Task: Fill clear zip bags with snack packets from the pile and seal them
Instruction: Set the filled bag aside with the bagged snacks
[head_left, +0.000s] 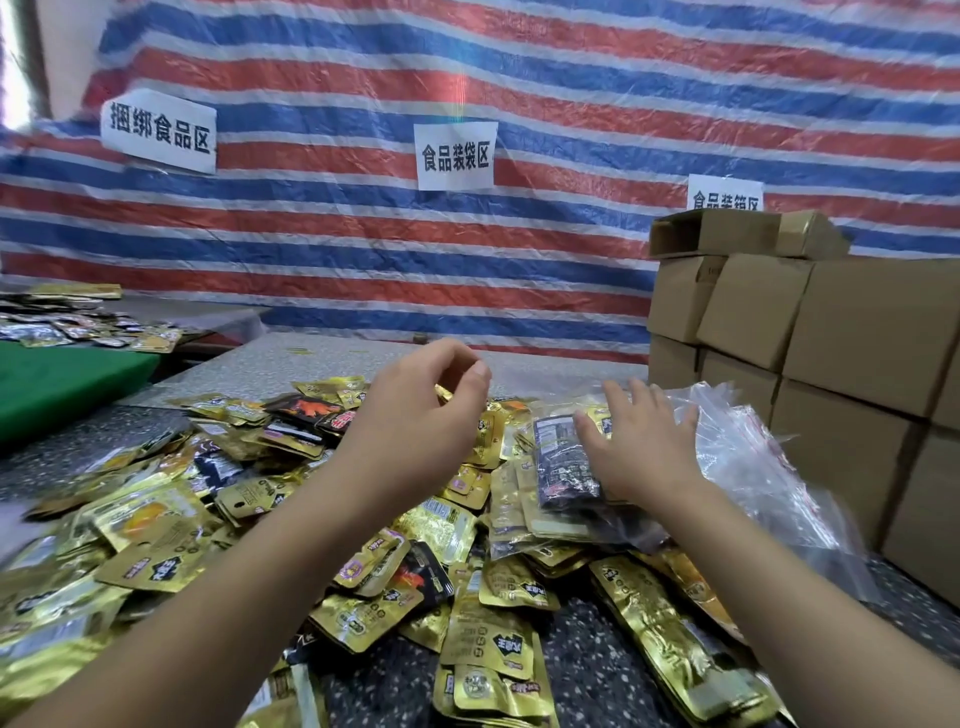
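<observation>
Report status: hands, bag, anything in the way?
Left hand raised over the pile, fingers loosely curled, apparently empty. Right hand flat on filled bag; seal unclear. Nothing in the way.

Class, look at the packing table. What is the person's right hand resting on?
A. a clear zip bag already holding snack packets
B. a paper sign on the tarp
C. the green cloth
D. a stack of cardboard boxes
A: the right hand lies with fingers spread flat on the filled clear zip bag atop the pile of snack packets.
</observation>
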